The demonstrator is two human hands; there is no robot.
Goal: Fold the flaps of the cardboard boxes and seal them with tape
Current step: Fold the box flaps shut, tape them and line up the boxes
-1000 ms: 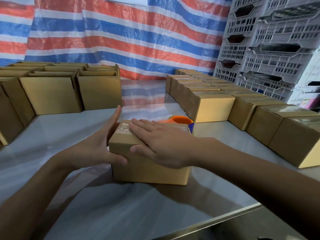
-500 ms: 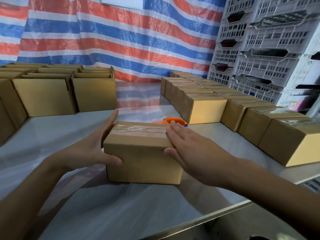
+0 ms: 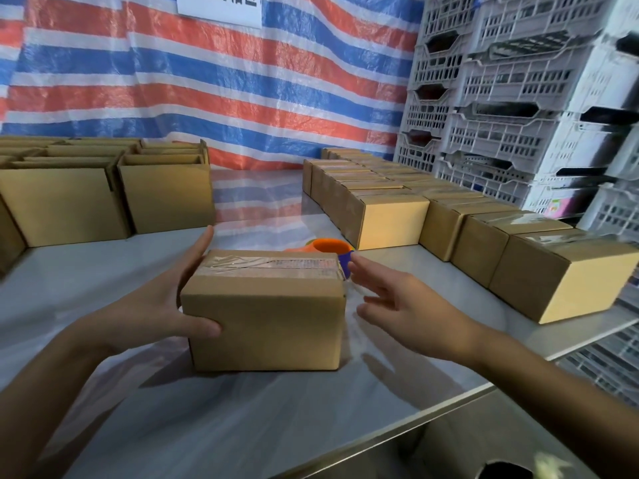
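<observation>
A small cardboard box (image 3: 266,323) sits on the metal table (image 3: 242,426) in front of me, its flaps folded down and a strip of clear tape (image 3: 269,266) along the top seam. My left hand (image 3: 155,305) holds the box's left end, thumb on the front face and fingers up the far side. My right hand (image 3: 397,305) hovers just right of the box with fingers spread, touching nothing. An orange and blue tape dispenser (image 3: 328,250) lies right behind the box, partly hidden.
Several open boxes (image 3: 69,202) with raised flaps stand at the back left. A row of sealed boxes (image 3: 484,243) runs along the right side. Stacked white plastic crates (image 3: 518,98) rise behind them. The table's front edge (image 3: 397,433) runs diagonally at lower right.
My right hand has slid off the taped top to the box's right end and now come away from it. My left hand has kept its hold.
</observation>
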